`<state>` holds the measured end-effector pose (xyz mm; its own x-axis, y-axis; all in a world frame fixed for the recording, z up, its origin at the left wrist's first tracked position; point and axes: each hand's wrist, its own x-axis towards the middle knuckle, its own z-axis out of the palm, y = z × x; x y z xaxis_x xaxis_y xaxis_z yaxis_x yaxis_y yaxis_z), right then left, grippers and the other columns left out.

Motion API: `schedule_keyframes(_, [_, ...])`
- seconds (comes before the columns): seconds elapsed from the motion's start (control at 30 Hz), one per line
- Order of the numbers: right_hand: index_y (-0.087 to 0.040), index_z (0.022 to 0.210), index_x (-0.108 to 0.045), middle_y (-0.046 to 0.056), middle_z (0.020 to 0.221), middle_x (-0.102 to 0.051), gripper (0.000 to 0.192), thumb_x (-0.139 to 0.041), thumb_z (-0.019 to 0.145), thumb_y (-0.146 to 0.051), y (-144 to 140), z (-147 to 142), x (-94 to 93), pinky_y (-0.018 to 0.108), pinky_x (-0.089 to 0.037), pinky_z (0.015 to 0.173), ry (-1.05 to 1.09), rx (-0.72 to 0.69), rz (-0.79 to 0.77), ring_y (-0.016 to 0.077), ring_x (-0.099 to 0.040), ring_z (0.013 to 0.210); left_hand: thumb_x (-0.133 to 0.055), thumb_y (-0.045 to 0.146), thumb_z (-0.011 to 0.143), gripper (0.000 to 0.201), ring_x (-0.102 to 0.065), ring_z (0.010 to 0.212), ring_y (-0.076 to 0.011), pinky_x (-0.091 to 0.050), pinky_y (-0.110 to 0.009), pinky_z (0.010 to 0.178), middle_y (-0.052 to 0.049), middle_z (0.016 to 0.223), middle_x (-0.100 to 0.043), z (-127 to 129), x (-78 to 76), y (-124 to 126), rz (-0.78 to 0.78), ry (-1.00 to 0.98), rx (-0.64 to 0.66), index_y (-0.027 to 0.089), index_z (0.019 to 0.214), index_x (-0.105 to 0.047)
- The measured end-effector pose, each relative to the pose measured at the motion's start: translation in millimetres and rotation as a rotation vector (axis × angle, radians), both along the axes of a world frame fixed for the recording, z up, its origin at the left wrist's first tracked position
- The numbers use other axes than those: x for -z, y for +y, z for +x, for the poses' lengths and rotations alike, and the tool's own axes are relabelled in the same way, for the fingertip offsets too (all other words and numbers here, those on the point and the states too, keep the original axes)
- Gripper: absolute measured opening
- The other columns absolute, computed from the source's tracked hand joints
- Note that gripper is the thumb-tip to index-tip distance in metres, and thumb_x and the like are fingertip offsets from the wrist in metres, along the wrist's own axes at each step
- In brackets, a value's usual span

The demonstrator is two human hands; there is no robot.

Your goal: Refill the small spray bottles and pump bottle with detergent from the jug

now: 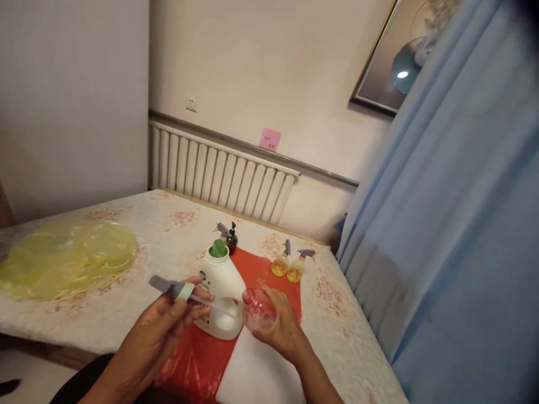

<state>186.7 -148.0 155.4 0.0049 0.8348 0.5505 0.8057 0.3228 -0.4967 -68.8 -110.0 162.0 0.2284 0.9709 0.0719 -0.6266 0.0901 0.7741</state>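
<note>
Both hands work low over the red sheet [197,359]: left hand [168,325] pinches a spray head [174,290], its tube aimed at the clear pink bottle [257,310] cupped in the right hand [284,331]. Behind them stands a white jug [223,286], blocking part of the sheet; two yellow spray bottles [288,268] wait beyond.

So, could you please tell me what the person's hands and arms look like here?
Both are bare: the left hand and right hand wear no gloves, rings or watch that I can see, and the forearms show no sleeves up to the picture's lower edge. Something dark sits under the left forearm; it's too unclear to tell what.
</note>
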Motion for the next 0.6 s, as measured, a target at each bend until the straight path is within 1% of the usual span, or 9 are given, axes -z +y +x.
schedule_keyframes(0.13, [-0.019,0.125,-0.062,0.015,0.122,-0.068,0.058,-0.074,0.07,-0.031,-16,2,13.5,0.053,-0.052,0.099,0.048,0.033,-0.031,0.035,-0.065,0.113,-0.081,0.036,0.08,0.044,-0.074,0.093,-0.0199,-0.062,-0.025,0.087,-0.008,0.1,-0.078,15,-13.7,-1,0.081,0.035,0.003,0.019,0.119,-0.069])
schedule_keyframes(0.23, [-0.017,0.127,-0.061,0.015,0.12,-0.068,0.062,-0.074,0.068,-0.03,-27,6,18.0,0.052,-0.053,0.098,0.075,0.023,-0.079,0.0349,-0.064,0.112,-0.082,0.039,0.078,0.046,-0.075,0.088,-0.0181,-0.062,-0.023,0.085,-0.007,0.099,-0.078,23,-19.7,-3,0.083,0.054,0.009,0.018,0.117,-0.07])
schedule_keyframes(0.37, [-0.018,0.129,-0.061,0.014,0.123,-0.066,0.066,-0.075,0.064,-0.026,-37,12,23.6,0.053,-0.05,0.102,0.095,0.018,-0.128,0.0357,-0.062,0.115,-0.087,0.041,0.072,0.05,-0.075,0.084,-0.0165,-0.062,-0.021,0.083,-0.005,0.096,-0.078,29,-26.6,-6,0.069,0.087,-0.018,0.019,0.114,-0.07])
schedule_keyframes(0.47, [-0.018,0.13,-0.06,0.014,0.125,-0.065,0.069,-0.075,0.063,-0.024,-41,12,26.6,0.055,-0.048,0.104,0.113,0.023,-0.144,0.0362,-0.061,0.118,-0.087,0.044,0.071,0.053,-0.074,0.084,-0.0166,-0.061,-0.021,0.083,-0.004,0.096,-0.078,32,-27.8,-7,0.075,0.121,-0.004,0.019,0.114,-0.069])
schedule_keyframes(0.6, [-0.017,0.128,-0.06,0.014,0.122,-0.067,0.064,-0.075,0.066,-0.025,-44,4,21.4,0.051,-0.051,0.102,0.133,0.009,-0.108,0.0334,-0.063,0.113,-0.081,0.049,0.076,0.054,-0.074,0.086,-0.0173,-0.059,-0.024,0.084,-0.004,0.099,-0.077,40,-19.8,-8,0.092,0.228,0.067,0.021,0.12,-0.067])
